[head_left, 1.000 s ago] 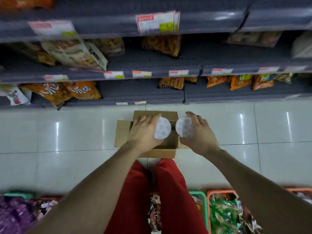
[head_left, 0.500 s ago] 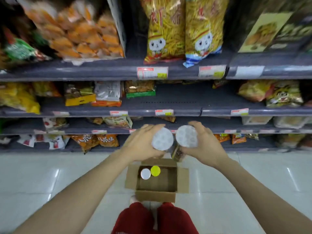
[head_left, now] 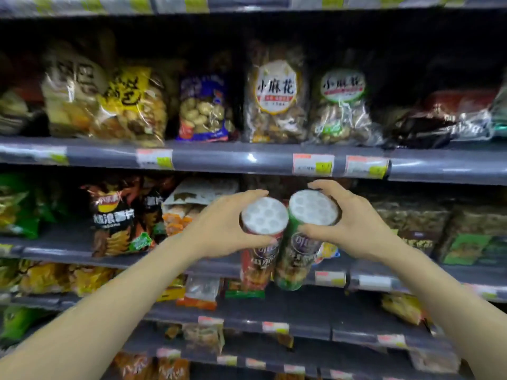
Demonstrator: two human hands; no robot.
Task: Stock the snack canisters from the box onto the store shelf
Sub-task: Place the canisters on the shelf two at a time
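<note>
Canisters raised before the store shelf point(head_left: 247, 160), our left hand point(head_left: 219, 229) clasping the red canister point(head_left: 260, 256), our right hand point(head_left: 354, 223) clasping the green canister point(head_left: 296, 259), both tubes upright, touching, white lids toward us, just below the price-tag rail.

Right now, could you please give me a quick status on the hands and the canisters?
Left hand gripping red canister. Right hand gripping green canister. Both upright, side by side, held before the shelf, not yet placed. Snack bags crowd the shelf.
</note>
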